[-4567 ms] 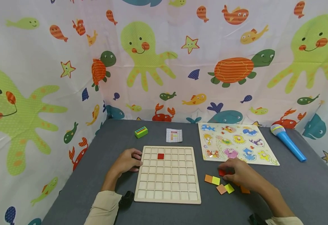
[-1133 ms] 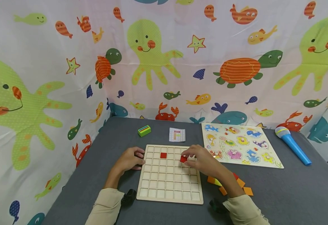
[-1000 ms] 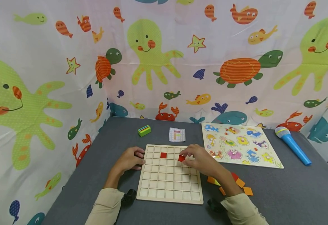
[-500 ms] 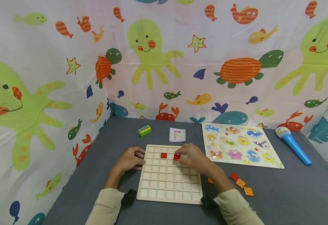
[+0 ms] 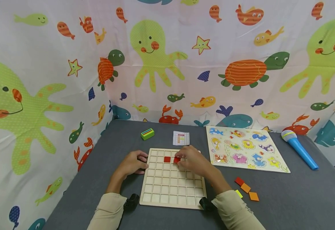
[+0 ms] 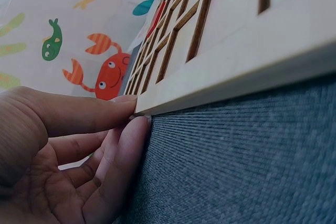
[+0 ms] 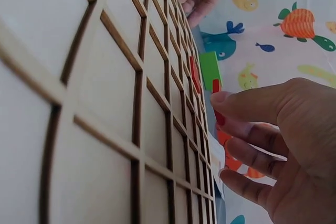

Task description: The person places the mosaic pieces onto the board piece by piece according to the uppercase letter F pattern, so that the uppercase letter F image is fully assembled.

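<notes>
A pale wooden grid board (image 5: 165, 191) lies flat on the table. My left hand (image 5: 132, 163) is at its left edge; in the left wrist view the thumb (image 6: 100, 113) and a fingertip pinch the board's rim. One red square tile (image 5: 167, 159) sits in a cell of the second row. Just right of it, my right hand (image 5: 192, 160) pinches another red tile (image 7: 216, 103) between thumb and fingers. In the right wrist view that tile is tilted on edge above the board, partly hidden by the fingertips.
Loose red, orange and yellow tiles (image 5: 245, 187) lie right of the board, some hidden by the right forearm. Behind it are a green block (image 5: 147, 134) and a small pattern card (image 5: 181, 138). A sea-animal puzzle (image 5: 248, 147) and a blue toy microphone (image 5: 299, 149) lie at the back right.
My right hand picked up a red tile from the loose pile, carried it over the board and moved it left towards the tile in the grid. My left hand stays at the edge.
</notes>
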The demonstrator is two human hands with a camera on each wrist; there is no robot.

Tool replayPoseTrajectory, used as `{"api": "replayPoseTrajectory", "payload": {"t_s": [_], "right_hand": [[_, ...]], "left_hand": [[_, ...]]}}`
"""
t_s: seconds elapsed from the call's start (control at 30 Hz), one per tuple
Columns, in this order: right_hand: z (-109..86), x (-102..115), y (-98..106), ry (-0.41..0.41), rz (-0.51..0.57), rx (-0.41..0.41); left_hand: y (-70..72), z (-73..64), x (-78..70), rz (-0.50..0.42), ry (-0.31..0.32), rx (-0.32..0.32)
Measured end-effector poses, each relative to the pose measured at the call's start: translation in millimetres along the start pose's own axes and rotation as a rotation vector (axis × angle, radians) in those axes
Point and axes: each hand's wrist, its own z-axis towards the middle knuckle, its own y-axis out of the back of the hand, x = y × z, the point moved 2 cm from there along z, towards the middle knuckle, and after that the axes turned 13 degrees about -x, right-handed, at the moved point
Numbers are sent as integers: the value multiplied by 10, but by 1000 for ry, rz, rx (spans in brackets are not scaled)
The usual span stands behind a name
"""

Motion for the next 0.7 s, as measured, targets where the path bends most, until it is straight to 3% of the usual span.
{"api": "replayPoseTrajectory", "payload": {"t_s": [0.7], "right_hand": [[132, -14, -144, 20, 9, 6]], "left_hand": [[-3, -11, 4, -34, -19, 18]]}}
